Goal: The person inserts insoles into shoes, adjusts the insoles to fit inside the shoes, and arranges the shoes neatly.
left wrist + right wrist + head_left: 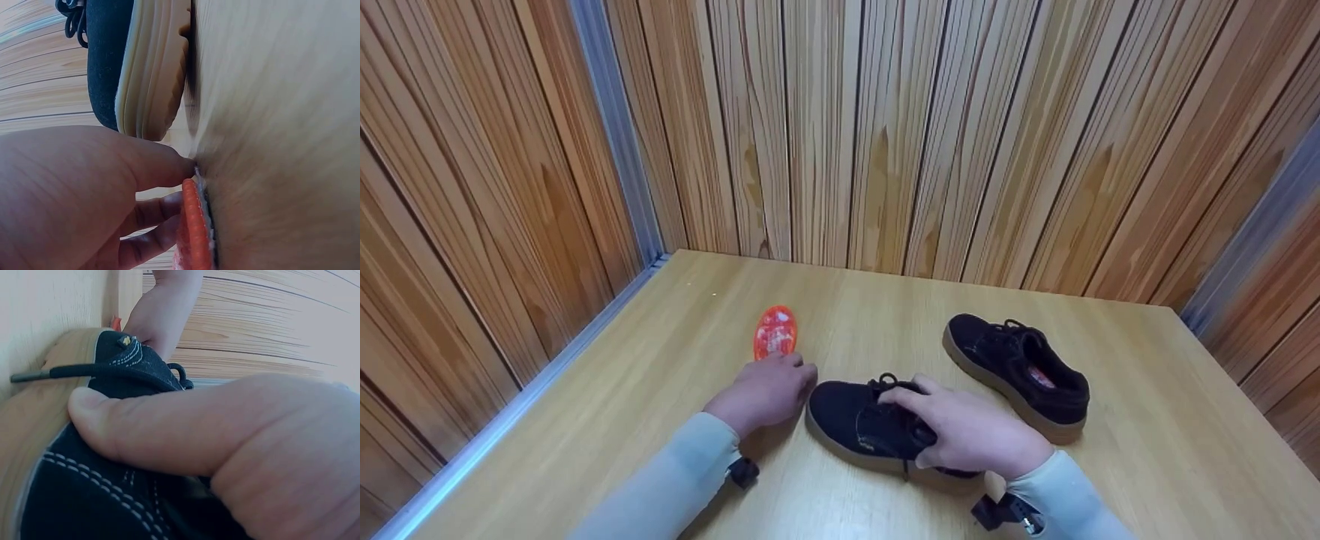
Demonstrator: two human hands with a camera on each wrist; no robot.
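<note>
A black lace-up shoe (840, 420) with a tan sole lies on its sole at the table's front, toe to the left. My right hand (971, 431) grips it across the middle. In the right wrist view, the thumb (129, 427) presses its side just above the sole. Just left of the toe, my left hand (769, 390) holds the near end of an orange insole (775, 330) with a whitish pattern. The left wrist view has the thumb (163, 166) at the insole's edge, close to the tabletop, and fingers (152, 239) on its far side.
A matching black shoe (1020, 375) stands behind and right of the held one, with a reddish patch inside. Wood-plank walls (885, 135) enclose the wooden table (682, 375) at the back and sides. Dark wrist devices (742, 472) sit at both cuffs.
</note>
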